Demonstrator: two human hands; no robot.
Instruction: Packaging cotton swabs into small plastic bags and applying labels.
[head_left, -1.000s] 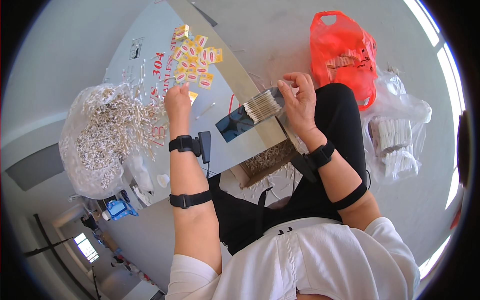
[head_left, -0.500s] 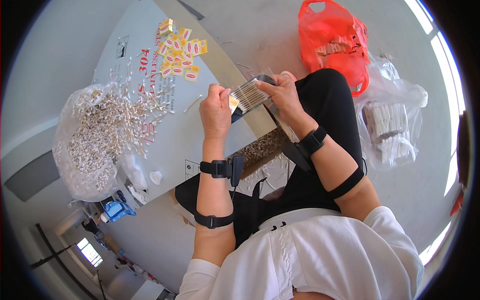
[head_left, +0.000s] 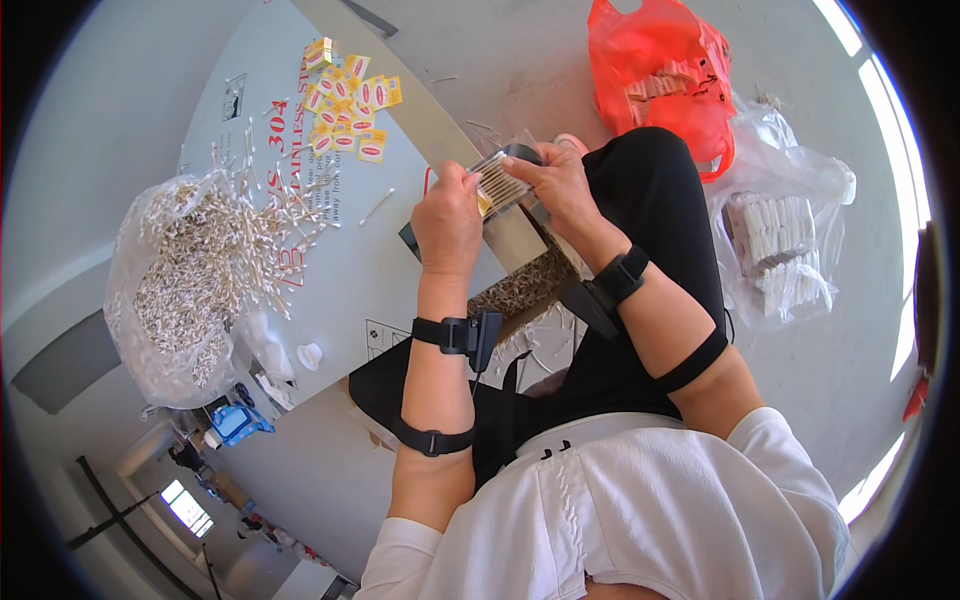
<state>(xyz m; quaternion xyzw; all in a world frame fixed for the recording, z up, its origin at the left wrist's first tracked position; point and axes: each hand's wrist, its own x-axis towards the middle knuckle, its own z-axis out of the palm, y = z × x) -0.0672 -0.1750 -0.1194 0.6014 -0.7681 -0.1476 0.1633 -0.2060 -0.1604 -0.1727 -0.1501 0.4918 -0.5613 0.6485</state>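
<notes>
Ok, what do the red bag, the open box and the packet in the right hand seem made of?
Red bag: thin, slightly glossy plastic, by its creases and sheen. Open box: probably cardboard, judging by its matte brown wall. Packet: likely smooth, clear plastic film, since swabs show through; the right hand hides part.

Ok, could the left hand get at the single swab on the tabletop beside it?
Likely yes: the single swab lies left of the left hand with nothing visible between them, though that hand seems to hold a yellow card.
</notes>
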